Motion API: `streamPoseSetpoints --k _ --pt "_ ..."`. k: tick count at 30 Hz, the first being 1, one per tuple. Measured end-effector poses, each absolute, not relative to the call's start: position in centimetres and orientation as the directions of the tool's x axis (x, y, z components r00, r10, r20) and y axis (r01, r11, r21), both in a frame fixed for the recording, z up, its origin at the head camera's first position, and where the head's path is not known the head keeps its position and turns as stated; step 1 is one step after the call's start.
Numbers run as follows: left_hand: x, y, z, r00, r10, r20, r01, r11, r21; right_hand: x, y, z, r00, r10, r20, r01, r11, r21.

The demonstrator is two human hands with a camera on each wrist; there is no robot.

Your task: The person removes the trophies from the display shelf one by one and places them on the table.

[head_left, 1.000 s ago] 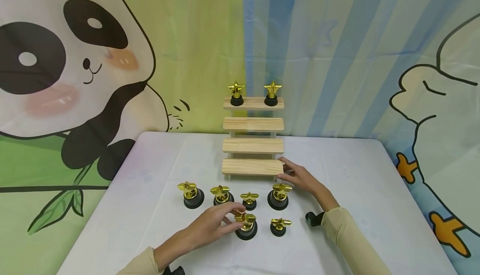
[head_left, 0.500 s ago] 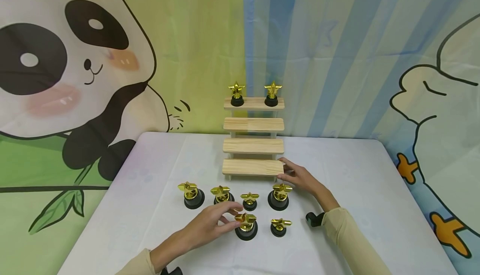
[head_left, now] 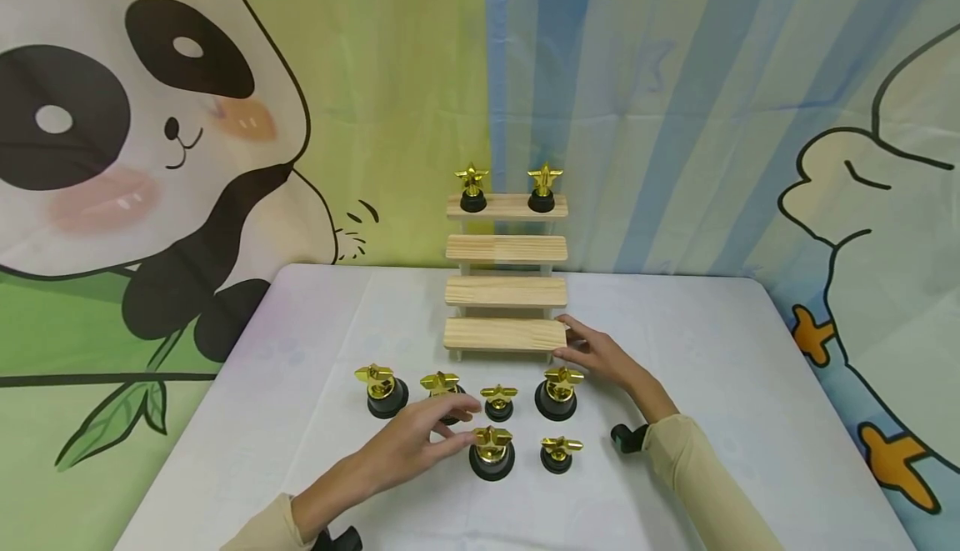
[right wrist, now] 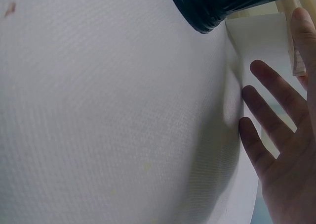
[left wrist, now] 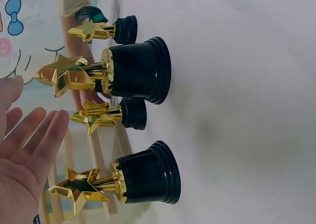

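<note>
My left hand [head_left: 408, 443] hovers with fingers apart, its thumb close beside the gold star of a large trophy [head_left: 492, 461] on a black base. In the left wrist view the hand [left wrist: 27, 159] holds nothing, and trophies such as a large one [left wrist: 138, 70] stand beyond its fingers. Partly behind that hand is another trophy [head_left: 441, 383]. My right hand [head_left: 600, 357] is at the right end of the lowest wooden shelf [head_left: 502, 335] of a stepped display stand. Its fingers [right wrist: 276, 85] look spread and mostly straight in the right wrist view; the index finger is largely hidden.
More star trophies stand on the white table [head_left: 300, 418]: one at left [head_left: 387, 401], a small one [head_left: 498, 407], a large one [head_left: 557, 401] near my right hand, and a small front one [head_left: 557, 456]. The top shelf [head_left: 507, 207] bears two small trophies [head_left: 473, 197].
My left hand has drawn back slightly to the left from the large front trophy, its fingers leaving the star. The right hand and the trophies have stayed in place.
</note>
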State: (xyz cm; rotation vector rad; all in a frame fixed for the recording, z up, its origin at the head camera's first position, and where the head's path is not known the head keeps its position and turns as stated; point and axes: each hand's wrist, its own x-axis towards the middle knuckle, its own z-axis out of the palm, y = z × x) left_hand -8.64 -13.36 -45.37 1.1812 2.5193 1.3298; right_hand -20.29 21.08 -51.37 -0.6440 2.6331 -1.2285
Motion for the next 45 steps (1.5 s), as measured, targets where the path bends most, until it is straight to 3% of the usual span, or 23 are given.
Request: streamPoseSetpoints --k 13,23,35,45 --pt "-8.9 -13.0 -44.0 -0.698 0.641 0.319 0.612 0.302 0.731 -20.2 21.1 -51.3 -0.895 -0.446 0.027 -0.306 0.568 -0.764" --pt "-9.9 -13.0 -43.1 -0.735 0.626 0.261 0.561 0.345 0.753 -20.4 21.1 -51.5 -0.89 -0.455 0.026 -0.31 0.564 -0.765" --pt "-16.9 -11.8 -38.1 -0.788 0.549 0.279 0.532 0.38 0.757 -20.2 21.1 -51.5 -0.898 -0.44 0.027 -0.301 0.568 -0.766" --pt "-22.6 -9.3 -36.3 -0.792 0.554 0.258 0.507 0.361 0.782 -20.3 21.2 -51.5 -0.897 -0.441 0.03 -0.302 0.561 -0.77"
